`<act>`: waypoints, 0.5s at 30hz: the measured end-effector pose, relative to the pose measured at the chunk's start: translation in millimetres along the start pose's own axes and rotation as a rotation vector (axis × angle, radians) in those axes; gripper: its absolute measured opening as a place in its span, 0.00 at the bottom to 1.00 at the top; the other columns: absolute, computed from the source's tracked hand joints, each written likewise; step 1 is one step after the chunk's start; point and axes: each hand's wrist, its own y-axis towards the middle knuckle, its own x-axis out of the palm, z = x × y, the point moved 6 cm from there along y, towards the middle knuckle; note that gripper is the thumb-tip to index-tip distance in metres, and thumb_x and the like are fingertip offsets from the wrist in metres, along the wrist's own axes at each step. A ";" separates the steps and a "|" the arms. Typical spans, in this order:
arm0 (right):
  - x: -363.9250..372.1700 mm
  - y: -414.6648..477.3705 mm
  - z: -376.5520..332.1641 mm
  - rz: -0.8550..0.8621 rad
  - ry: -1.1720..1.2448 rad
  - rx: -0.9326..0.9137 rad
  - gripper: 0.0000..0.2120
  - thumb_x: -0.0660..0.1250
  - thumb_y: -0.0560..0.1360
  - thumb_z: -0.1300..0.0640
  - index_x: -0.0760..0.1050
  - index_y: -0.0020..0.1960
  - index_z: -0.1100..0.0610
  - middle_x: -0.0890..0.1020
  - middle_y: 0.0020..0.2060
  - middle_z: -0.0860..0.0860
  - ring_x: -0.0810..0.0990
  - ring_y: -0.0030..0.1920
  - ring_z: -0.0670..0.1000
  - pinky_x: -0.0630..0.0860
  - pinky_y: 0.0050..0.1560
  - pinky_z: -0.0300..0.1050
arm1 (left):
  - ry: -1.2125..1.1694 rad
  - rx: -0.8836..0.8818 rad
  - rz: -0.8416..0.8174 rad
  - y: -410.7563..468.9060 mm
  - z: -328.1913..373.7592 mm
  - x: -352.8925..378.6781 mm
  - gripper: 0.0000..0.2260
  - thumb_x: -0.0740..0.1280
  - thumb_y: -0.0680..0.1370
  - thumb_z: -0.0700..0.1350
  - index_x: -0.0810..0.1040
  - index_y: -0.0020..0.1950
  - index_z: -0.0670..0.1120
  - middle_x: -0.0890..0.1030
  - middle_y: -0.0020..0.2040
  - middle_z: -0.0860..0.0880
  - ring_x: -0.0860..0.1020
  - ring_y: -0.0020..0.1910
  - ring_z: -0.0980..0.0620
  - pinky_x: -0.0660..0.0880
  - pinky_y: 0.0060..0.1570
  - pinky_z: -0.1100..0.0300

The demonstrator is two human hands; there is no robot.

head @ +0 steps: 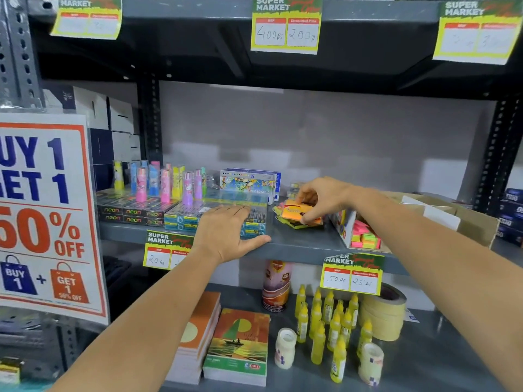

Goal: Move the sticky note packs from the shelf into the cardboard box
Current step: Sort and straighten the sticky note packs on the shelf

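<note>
Orange and yellow sticky note packs (294, 215) lie in a small heap on the grey middle shelf (300, 244). My right hand (322, 198) is over that heap, fingers closed on the top orange pack. To the right on the same shelf stands the cardboard box (469, 219), open, with pink and green sticky note packs (365, 236) showing at its near left corner. My left hand (229, 233) rests flat on the shelf's front edge and on stacked pen boxes, fingers spread, holding nothing.
Pen boxes (181, 219), neon boxes (133, 213), upright colourful tubes (167, 185) and an oil pastel pack (249, 182) fill the shelf's left half. Below are notebooks (240, 343), glue bottles (331, 321) and tape rolls (385, 312). A sale poster (45, 216) hangs at left.
</note>
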 end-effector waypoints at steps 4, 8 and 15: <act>-5.5 -8.2 -7.9 -0.016 0.016 -0.029 0.23 0.77 0.64 0.48 0.77 0.56 0.53 0.81 0.53 0.50 0.79 0.53 0.49 0.77 0.58 0.49 | -0.005 -0.007 -0.015 1.0 0.2 0.3 0.42 0.45 0.70 0.76 0.79 0.62 0.46 0.82 0.58 0.48 0.79 0.57 0.48 0.74 0.52 0.55; -5.0 -15.5 -26.5 -0.043 0.043 -0.071 0.23 0.78 0.64 0.49 0.78 0.55 0.53 0.81 0.52 0.49 0.79 0.52 0.48 0.77 0.57 0.46 | 0.012 0.001 -0.038 0.6 1.1 -0.8 0.44 0.45 0.68 0.78 0.79 0.61 0.46 0.82 0.57 0.49 0.80 0.55 0.48 0.74 0.51 0.55; 17.0 -22.9 -54.8 -0.079 -0.115 -0.190 0.23 0.76 0.64 0.43 0.74 0.54 0.49 0.76 0.51 0.46 0.75 0.50 0.47 0.74 0.50 0.43 | 0.029 0.001 -0.077 0.5 1.4 -2.8 0.54 0.45 0.58 0.84 0.76 0.65 0.47 0.81 0.60 0.49 0.78 0.58 0.48 0.73 0.55 0.54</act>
